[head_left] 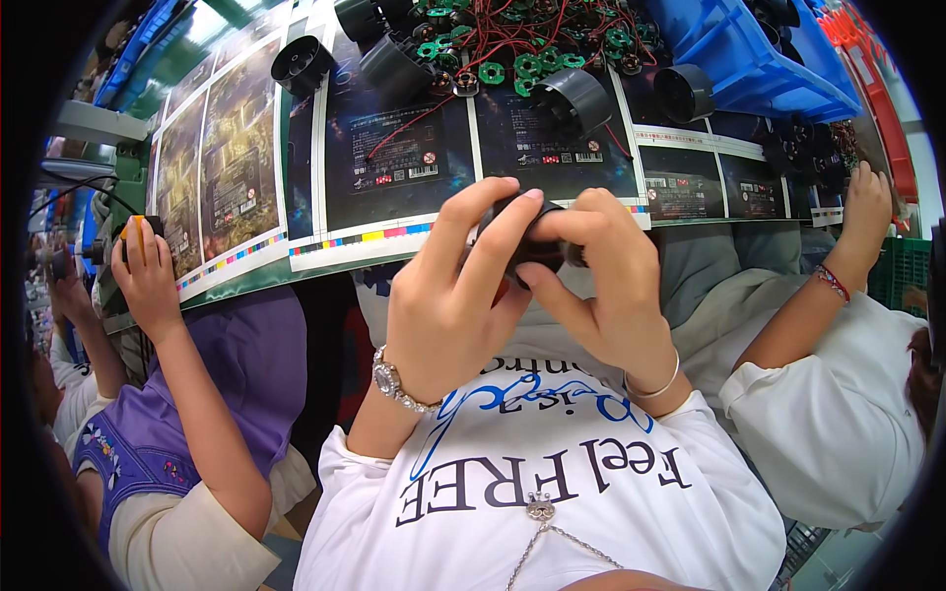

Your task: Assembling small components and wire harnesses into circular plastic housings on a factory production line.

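Just off the near edge of the table, both my hands are closed around a black round plastic housing (pixel 544 254). My left hand (pixel 448 286) wraps its left side, with the fingers bent over the top. On the other side, my right hand (pixel 616 281) grips it between thumb and curled fingers. The fingers cover much of the housing, so its inside is not visible. Beyond my hands, a dark grey plastic cup (pixel 574 103) lies tipped on the printed sheets, and a red wire trails beside it.
Small green circuit boards (pixel 527 67) with tangled red wires are heaped at the far side. A blue bin (pixel 754 59) stands far right; other dark cups (pixel 304 65) lie around. Printed sheets (pixel 394 163) cover the table. Co-workers' hands (pixel 148 281) (pixel 865 222) work on either side.
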Demonstrator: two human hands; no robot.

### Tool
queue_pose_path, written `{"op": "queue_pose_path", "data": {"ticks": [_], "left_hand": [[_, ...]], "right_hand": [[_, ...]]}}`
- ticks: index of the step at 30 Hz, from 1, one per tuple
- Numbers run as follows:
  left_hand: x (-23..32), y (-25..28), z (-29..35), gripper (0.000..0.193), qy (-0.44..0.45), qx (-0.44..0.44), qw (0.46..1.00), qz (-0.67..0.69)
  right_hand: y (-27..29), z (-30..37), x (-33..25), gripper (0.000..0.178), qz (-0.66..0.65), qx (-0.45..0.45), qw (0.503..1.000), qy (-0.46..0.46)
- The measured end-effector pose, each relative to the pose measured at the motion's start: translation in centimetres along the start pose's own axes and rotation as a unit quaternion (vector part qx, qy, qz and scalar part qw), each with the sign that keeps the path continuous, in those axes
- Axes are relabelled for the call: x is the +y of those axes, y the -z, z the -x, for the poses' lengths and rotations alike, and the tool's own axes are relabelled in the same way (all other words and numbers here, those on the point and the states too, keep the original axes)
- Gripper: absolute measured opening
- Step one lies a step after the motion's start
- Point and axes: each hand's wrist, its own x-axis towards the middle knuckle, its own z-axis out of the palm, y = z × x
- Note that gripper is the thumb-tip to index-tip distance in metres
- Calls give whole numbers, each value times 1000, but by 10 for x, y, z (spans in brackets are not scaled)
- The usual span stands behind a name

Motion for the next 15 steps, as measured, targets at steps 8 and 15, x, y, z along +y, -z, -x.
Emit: {"op": "queue_pose_path", "data": {"ticks": [8,15], "left_hand": [[-2,10,3,65,48,52,996,51],[-8,18,3,59,-28,48,998,10]], "right_hand": [[1,5,8,25,29,44,997,59],[13,1,4,26,-76,-8,997,10]]}}
